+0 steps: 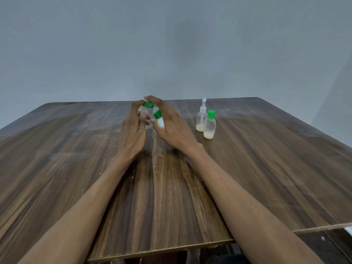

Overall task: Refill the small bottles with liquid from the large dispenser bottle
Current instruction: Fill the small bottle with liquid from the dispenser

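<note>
Left hand (133, 130) grip pinches a clear small bottle (143, 109); right hand (171, 128) grip holds a white-filled one (159, 119); pump dispenser (202, 117) at 2 o'clock on the surface (266, 168)

I see two small bottles up over the middle of the bench (247, 178), one in my left hand (133, 130), one in my right hand (171, 128). To their right, the pump bottle (201, 119) stands on the bench just behind a capped bottle (209, 127).

plain room, wooden table (247, 178), bare grey wall (171, 44)
</note>
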